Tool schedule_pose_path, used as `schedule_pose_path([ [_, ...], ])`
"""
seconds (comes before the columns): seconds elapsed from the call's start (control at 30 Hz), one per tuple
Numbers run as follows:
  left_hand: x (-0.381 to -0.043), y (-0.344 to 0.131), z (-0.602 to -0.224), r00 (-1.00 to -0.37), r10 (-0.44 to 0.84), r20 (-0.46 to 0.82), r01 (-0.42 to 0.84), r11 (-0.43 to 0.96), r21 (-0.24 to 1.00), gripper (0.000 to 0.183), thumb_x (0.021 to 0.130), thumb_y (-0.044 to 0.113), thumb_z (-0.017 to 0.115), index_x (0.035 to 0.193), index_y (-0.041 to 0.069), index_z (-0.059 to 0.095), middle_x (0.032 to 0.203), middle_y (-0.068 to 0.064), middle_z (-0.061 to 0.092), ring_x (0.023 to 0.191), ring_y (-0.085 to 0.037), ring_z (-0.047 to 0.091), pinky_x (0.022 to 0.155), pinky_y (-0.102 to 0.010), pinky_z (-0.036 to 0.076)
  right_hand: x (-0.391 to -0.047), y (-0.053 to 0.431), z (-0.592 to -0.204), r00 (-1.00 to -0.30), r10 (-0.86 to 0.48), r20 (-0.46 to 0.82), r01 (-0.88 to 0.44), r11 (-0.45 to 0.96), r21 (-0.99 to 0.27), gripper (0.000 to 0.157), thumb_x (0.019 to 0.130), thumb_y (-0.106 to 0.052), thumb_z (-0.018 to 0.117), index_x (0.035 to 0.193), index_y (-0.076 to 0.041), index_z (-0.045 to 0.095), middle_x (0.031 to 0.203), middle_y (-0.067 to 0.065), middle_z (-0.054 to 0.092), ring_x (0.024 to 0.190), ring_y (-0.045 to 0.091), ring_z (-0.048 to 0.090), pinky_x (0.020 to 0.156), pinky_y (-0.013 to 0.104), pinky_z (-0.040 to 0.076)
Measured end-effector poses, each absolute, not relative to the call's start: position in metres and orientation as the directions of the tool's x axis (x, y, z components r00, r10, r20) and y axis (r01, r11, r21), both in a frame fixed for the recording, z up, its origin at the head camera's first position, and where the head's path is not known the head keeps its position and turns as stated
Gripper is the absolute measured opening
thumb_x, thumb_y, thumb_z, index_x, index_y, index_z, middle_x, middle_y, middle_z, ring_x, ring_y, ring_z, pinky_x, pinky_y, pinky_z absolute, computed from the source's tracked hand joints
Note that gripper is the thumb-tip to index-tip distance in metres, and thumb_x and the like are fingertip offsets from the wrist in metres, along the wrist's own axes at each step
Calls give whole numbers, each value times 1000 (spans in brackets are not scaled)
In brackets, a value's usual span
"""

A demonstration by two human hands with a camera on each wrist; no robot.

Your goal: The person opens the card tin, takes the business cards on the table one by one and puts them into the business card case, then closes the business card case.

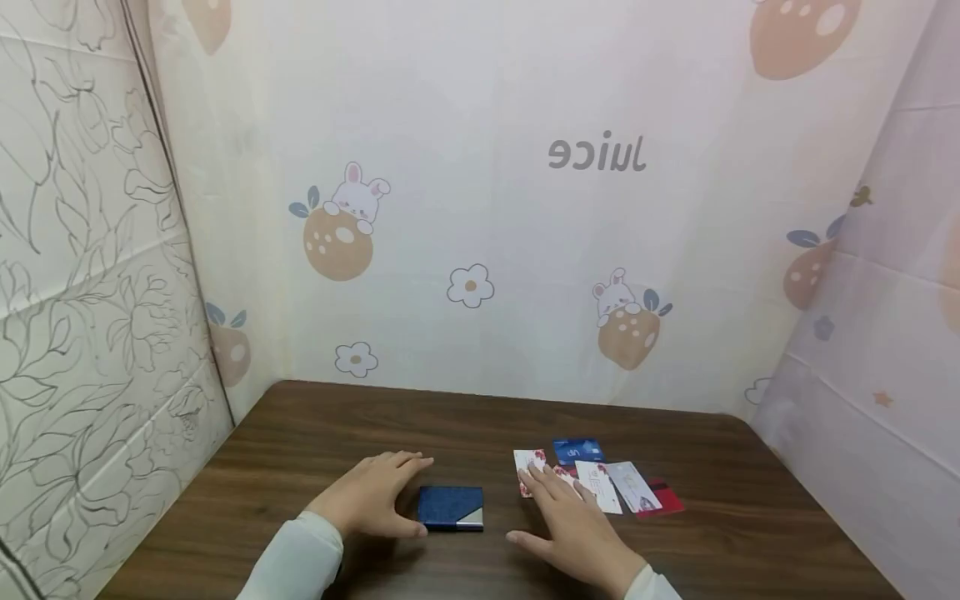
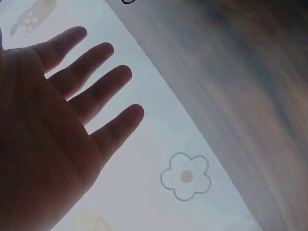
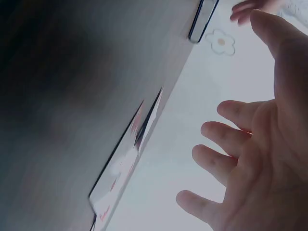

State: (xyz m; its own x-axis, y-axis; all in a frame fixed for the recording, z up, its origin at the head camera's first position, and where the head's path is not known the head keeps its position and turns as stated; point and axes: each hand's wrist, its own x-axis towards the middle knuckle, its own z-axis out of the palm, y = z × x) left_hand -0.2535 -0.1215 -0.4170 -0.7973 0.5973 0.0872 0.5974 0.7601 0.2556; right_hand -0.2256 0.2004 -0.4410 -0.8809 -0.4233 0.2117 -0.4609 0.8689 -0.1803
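Observation:
A dark blue card case (image 1: 448,507) with a silver corner lies flat on the table. Just left of it is my left hand (image 1: 378,497), fingers extended and thumb apart, holding nothing. Nearer the cards, my right hand (image 1: 573,533) has its fingers spread and holds nothing; in the head view its fingertips overlap the cards, while the right wrist view shows a gap between them. The loose cards include a floral card (image 1: 529,460), a blue card (image 1: 578,451), a white card (image 1: 597,487), a silver-grey card (image 1: 634,487) and a red card (image 1: 666,497), some overlapping.
The dark wood-grain table (image 1: 360,417) reaches back to a pale printed curtain (image 1: 480,217). Fabric walls also stand at both sides: a line-drawn floral one (image 1: 97,250) at left, a pale one (image 1: 885,350) at right.

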Motion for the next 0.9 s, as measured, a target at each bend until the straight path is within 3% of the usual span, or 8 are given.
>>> schedule_pose_path([
  [0.23, -261, -114, -415, -771, 634, 63, 632, 747, 208, 85, 72, 62, 65, 141, 20, 39, 137, -4, 48, 121, -22, 43, 98, -52, 42, -227, 190, -435, -839, -519, 160, -541, 827, -155, 84, 79, -69, 51, 142, -15, 39, 145, 7, 41, 130, 28, 34, 97, 69, 31],
  [0.37, -264, -110, -418, -759, 649, 56, 643, 733, 224, 85, 70, 60, 69, 140, 19, 42, 127, -1, 52, 105, -15, 50, 89, -44, 49, -230, 184, -430, -803, -588, 102, -596, 788, -156, 85, 80, -69, 51, 142, -13, 38, 144, 9, 42, 128, 28, 37, 96, 68, 34],
  [0.5, -267, -106, -420, -754, 656, 47, 644, 722, 253, 81, 67, 55, 73, 136, 20, 47, 117, 1, 53, 89, -9, 48, 80, -38, 51, -235, 175, -429, -770, -632, 86, -637, 754, -160, 85, 80, -69, 51, 142, -12, 38, 143, 9, 43, 127, 27, 38, 95, 64, 37],
  [0.9, -274, -100, -426, -741, 671, 25, 648, 705, 290, 64, 66, 51, 77, 122, 28, 56, 109, 7, 54, 89, -7, 51, 80, -36, 51, -252, 164, -435, -749, -662, 17, -645, 724, -243, 82, 82, -66, 51, 140, -9, 40, 131, 6, 51, 115, 18, 48, 93, 45, 47],
])
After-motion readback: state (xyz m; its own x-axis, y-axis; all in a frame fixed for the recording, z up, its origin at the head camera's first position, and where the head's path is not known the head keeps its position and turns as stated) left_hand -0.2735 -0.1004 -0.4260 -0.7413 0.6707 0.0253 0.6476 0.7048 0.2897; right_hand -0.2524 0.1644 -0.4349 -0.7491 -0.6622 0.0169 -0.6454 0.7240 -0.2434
